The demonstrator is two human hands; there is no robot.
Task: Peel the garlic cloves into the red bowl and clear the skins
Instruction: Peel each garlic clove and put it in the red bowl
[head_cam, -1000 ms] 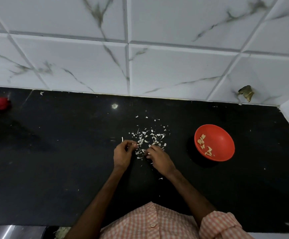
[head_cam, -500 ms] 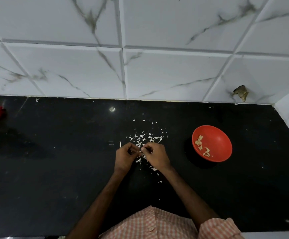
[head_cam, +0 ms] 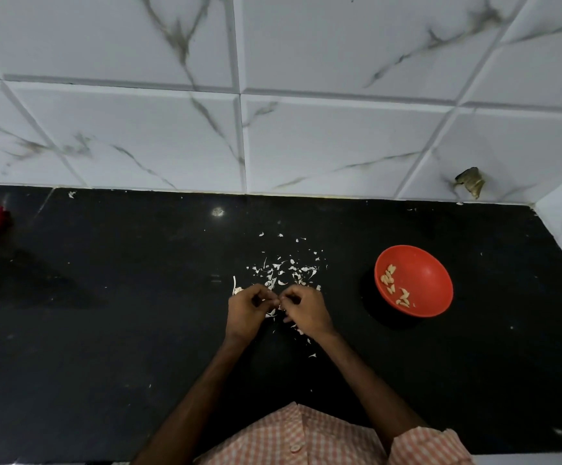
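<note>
Since a second ago the left hand and right hand have come together at frame centre. Both pinch a small garlic clove over the skins. The red bowl sits to the right.

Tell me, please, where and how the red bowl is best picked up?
Probably take the bowl by its right rim, pinched from above. It sits upright and open, its wall slopes smoothly with no handle, and the cloves lie toward its left, so a thumb inside on the right touches none.
</note>
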